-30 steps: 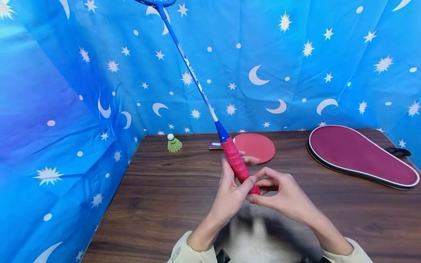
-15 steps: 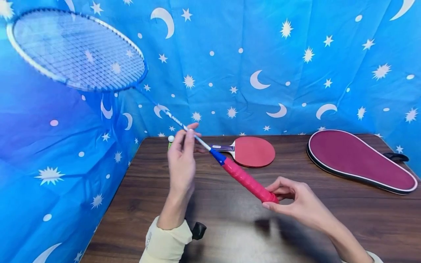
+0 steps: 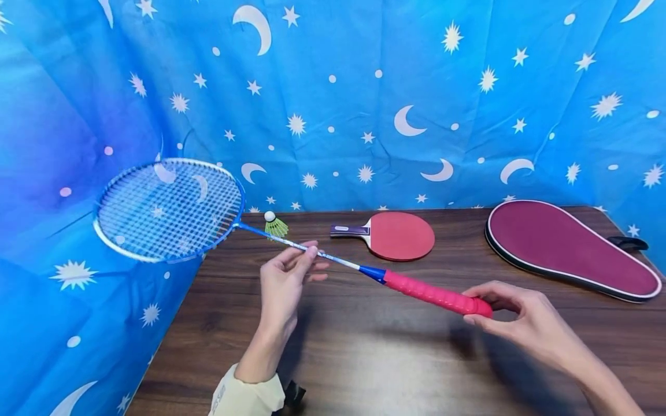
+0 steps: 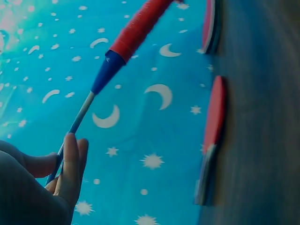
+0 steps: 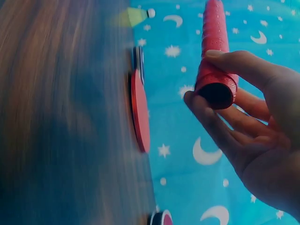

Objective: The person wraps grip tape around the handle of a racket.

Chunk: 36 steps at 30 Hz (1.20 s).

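Note:
A blue and white badminton racket (image 3: pixel 432 293) with a red wrapped handle is held above the table, its strung head out to the left. My left hand (image 3: pixel 283 283) pinches the thin shaft between thumb and fingers; the left wrist view shows the same thumb and fingers around the shaft (image 4: pixel 80 115). At the butt end of the handle, my right hand (image 3: pixel 531 318) grips with thumb and fingertips. The right wrist view looks onto the dark round end of the handle (image 5: pixel 216 95). Behind the shaft sits a yellow-green shuttlecock (image 3: pixel 277 225) with a white tip.
A red table tennis bat (image 3: pixel 402 236) lies toward the back of the dark wooden table (image 3: pixel 218 358). At the right rests a maroon bat case (image 3: pixel 567 248) with white piping and a black strap. A blue star-and-moon cloth (image 3: pixel 354 34) hangs behind and at the left.
My left hand has gone from the handle to the shaft. The racket has swung from steeply raised to nearly level, its head coming down at the left, while my right hand moved right.

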{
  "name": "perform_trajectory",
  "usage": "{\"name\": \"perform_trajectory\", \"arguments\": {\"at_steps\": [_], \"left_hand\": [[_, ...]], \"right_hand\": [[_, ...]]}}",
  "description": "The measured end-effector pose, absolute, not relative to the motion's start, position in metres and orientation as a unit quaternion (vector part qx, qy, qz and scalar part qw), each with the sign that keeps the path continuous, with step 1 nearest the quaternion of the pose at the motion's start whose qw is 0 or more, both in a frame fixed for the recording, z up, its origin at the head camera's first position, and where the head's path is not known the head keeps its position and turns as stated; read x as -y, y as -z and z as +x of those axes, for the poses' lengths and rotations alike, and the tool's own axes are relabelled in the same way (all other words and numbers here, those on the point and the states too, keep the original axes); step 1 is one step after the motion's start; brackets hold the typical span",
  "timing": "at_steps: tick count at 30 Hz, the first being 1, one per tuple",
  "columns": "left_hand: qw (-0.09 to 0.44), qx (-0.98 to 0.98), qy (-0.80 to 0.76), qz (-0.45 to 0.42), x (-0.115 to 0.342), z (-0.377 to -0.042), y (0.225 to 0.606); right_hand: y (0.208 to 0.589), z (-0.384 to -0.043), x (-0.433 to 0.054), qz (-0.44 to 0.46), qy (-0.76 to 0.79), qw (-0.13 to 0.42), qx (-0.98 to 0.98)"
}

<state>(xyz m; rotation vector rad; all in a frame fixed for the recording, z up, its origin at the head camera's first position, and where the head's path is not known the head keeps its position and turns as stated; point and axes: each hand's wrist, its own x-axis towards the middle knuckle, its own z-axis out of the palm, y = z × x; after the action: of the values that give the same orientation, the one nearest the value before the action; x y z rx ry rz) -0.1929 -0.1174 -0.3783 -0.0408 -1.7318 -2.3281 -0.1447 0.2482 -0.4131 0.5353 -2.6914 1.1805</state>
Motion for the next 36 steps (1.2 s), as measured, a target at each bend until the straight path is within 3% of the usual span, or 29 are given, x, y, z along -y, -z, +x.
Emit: {"name": "perform_trajectory", "arguments": {"at_steps": [5, 10, 16, 23, 27, 36], "left_hand": [[0.16, 0.575, 0.802, 0.015, 0.109, -0.188, 0.396], [0.225, 0.595, 0.771, -0.033, 0.105, -0.187, 0.412], [0.248, 0.789, 0.549, -0.117, 0.117, -0.179, 0.42], [0.302, 0.888, 0.295, -0.183, 0.114, -0.178, 0.424], [0.289, 0.9, 0.24, -0.222, 0.109, -0.187, 0.435], [0.175, 0.933, 0.196, -0.246, 0.096, -0.21, 0.457]], "right_hand": [[0.414, -0.141, -0.259, 0.167, -0.389, 0.073, 0.903], [0.418, -0.139, -0.264, 0.15, -0.4, 0.053, 0.903], [0.419, -0.142, -0.287, 0.152, -0.393, 0.043, 0.906], [0.422, -0.145, -0.314, 0.182, -0.375, 0.086, 0.905], [0.43, -0.154, -0.321, 0.21, -0.346, 0.108, 0.908], [0.456, -0.169, -0.33, 0.239, -0.277, 0.13, 0.922]]}}
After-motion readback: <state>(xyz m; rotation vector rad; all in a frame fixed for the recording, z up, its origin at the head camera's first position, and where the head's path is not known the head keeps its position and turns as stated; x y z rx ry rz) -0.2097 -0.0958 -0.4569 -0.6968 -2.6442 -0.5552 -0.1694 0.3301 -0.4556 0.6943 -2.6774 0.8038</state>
